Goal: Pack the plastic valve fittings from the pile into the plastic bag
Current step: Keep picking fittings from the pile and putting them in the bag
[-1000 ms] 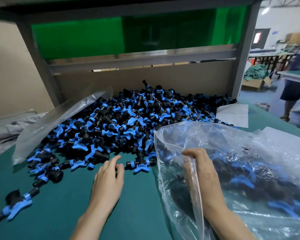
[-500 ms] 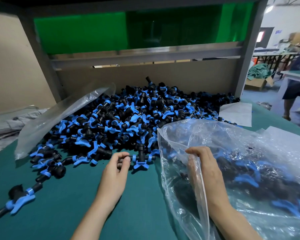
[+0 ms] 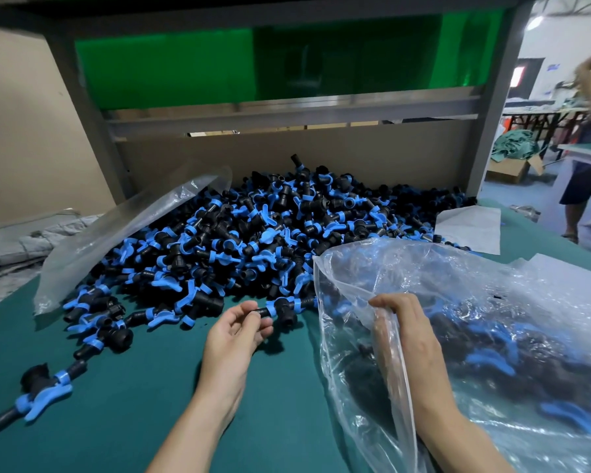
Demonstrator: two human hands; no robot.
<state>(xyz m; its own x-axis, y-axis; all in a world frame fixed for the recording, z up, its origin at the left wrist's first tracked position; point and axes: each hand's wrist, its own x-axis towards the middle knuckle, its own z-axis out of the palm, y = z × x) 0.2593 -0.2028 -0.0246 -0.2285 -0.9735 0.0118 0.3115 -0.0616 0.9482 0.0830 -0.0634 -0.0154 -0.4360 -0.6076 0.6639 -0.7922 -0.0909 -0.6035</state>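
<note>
Since a second ago the left hand (image 3: 234, 331) has left its flat hover over the green bench (image 3: 133, 387) and taken one valve fitting (image 3: 280, 310) at the near edge of the pile (image 3: 253, 240), centre frame. Its fingers (image 3: 245, 306) are clamped on the thin black pipe end, and the fitting looks raised, with a shadow under it. The right hand (image 3: 403, 326), lower right, has barely shifted. Its fingers (image 3: 389, 301) are curled over the rim of the clear plastic bag (image 3: 492, 295), holding the mouth open, and many fittings are already inside. Risks, as I judge them: the pinch sits on one end only, so the heavier body could swing and slip out. The floppy rim may catch the blue handle on entry. If the rim sags, packed fittings could slide back onto the bench.
</note>
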